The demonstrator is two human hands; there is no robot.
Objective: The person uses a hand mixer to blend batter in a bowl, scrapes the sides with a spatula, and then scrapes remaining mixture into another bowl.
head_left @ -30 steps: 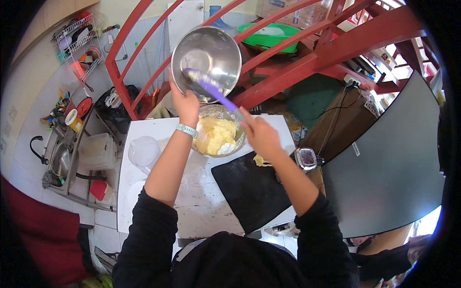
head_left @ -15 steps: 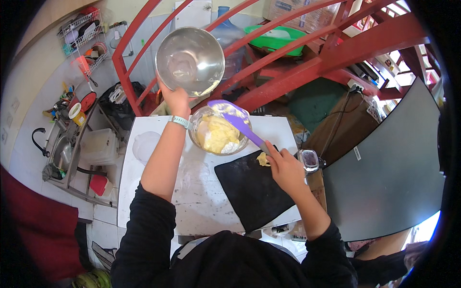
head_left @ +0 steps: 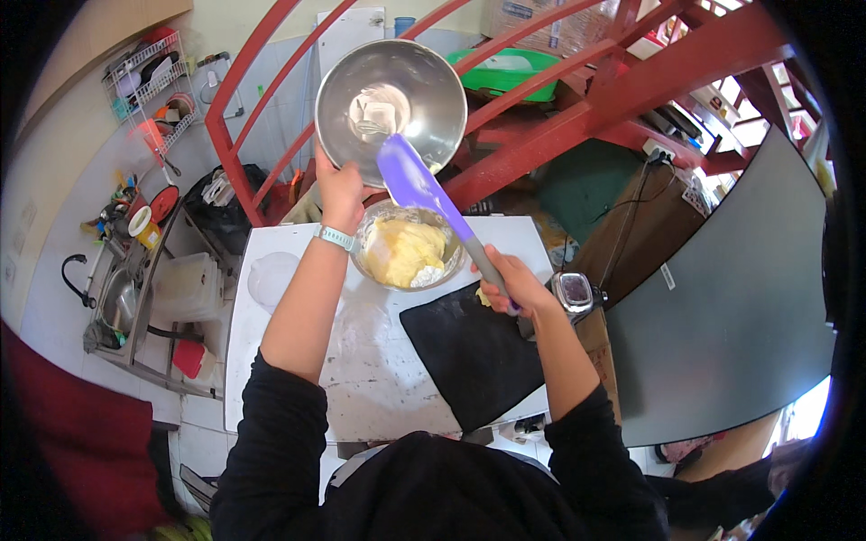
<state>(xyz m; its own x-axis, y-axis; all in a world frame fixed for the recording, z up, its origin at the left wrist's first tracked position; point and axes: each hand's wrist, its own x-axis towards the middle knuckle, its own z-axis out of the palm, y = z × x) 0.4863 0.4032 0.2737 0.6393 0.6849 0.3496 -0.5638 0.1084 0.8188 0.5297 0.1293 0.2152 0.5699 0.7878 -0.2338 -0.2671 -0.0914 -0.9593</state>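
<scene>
My left hand point(head_left: 341, 191) grips the rim of a shiny metal mixing bowl point(head_left: 339, 99), tilted so its inside faces me, with a little pale residue near its lower edge. A purple spatula point(head_left: 417, 180) with a grey handle is held by my right hand point(head_left: 516, 281); its blade reaches up in front of the metal bowl's lower part. Below them a second bowl point(head_left: 359, 256) stands on the table, holding a yellow, creamy mixture point(head_left: 404, 249) with white powder at its near side.
A black cloth point(head_left: 473, 361) lies on the white table point(head_left: 379, 388), with a yellow smear at its far edge. A round translucent lid-like piece point(head_left: 271, 278) sits at the left. Red railings point(head_left: 541, 144) rise behind the table; a metal-and-glass device point(head_left: 574, 292) stands at the right.
The metal bowl has come closer and moved slightly right. My right hand has raised the spatula's blade from over the mixture to the metal bowl, its handle now steeper.
</scene>
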